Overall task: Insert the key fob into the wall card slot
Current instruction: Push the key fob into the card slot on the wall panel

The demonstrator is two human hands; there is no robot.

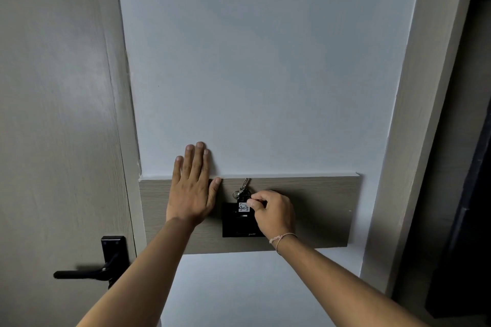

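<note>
The black wall card slot (236, 224) is mounted on a wood-grain panel (318, 210). A black key fob (244, 206) with a white label reading 407 stands upright at the top of the slot, its lower end inside or right at the opening. A key ring and silver key (243, 187) stick up above it. My right hand (275, 211) pinches the fob's right edge between thumb and fingers. Left of the slot, my left hand (192, 186) lies flat, fingers spread, across the panel's top edge and the white wall.
A grey door (58, 141) with a black lever handle (87, 272) stands at the left. A door frame (414, 114) and a dark opening (467, 167) are at the right. White wall surrounds the panel.
</note>
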